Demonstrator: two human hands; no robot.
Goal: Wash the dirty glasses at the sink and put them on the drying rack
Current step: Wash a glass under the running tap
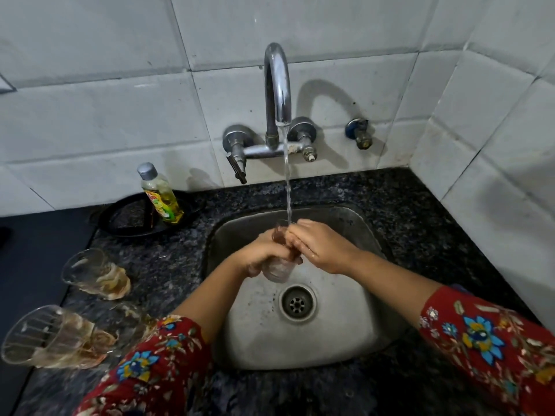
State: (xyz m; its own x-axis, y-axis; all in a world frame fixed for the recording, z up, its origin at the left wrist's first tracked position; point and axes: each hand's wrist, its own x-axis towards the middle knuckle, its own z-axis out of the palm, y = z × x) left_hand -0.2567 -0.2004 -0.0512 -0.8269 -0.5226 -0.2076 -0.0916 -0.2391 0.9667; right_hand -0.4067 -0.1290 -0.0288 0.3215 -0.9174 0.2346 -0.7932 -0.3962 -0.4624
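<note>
A clear glass [277, 270] is held upright over the steel sink [345, 331], under the running stream from the tap [277, 85]. My left hand [264, 253] wraps around its body. My right hand [321, 247] rests on the rim, with fingers seeming to reach inside. Two dirty glasses stand on the dark granite counter to the left: one further back [93, 273] and one near the front edge [51, 337], both streaked with brownish residue. A third glass [132, 319] shows partly behind my left sleeve. No drying rack is in view.
A yellow dish soap bottle [160, 195] stands on a black tray [129, 219] left of the sink. Tiled walls close in behind and on the right. A small valve [360, 133] sticks out of the wall right of the tap. The drain [297, 303] is open.
</note>
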